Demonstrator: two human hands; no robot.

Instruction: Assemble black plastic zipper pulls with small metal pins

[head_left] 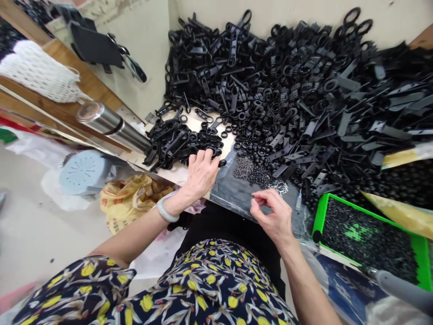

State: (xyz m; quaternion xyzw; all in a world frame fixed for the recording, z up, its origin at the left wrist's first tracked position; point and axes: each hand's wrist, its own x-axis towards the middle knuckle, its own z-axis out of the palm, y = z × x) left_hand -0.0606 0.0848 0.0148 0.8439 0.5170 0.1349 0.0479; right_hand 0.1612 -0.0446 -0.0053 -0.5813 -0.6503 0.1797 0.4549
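Pinching a tiny part point(253, 197) with right fingers point(267, 194), left fingers point(204, 156) curled, grip uncertain, I judged most black parts point(287, 70) remained undone.

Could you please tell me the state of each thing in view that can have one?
Left hand: fingers bent over black parts, grip unclear
Right hand: thumb and forefinger pinched on a tiny dark piece
Green tray: filled with small black pieces
Steel flask: lid on
Yellow bag: crumpled
Large black heap: loose, jumbled

Workshop, small-parts kind.
Surface point(173, 175) heaped with black parts point(270, 85); tiny pieces point(243, 167) in piles; green tray point(319, 220) full.
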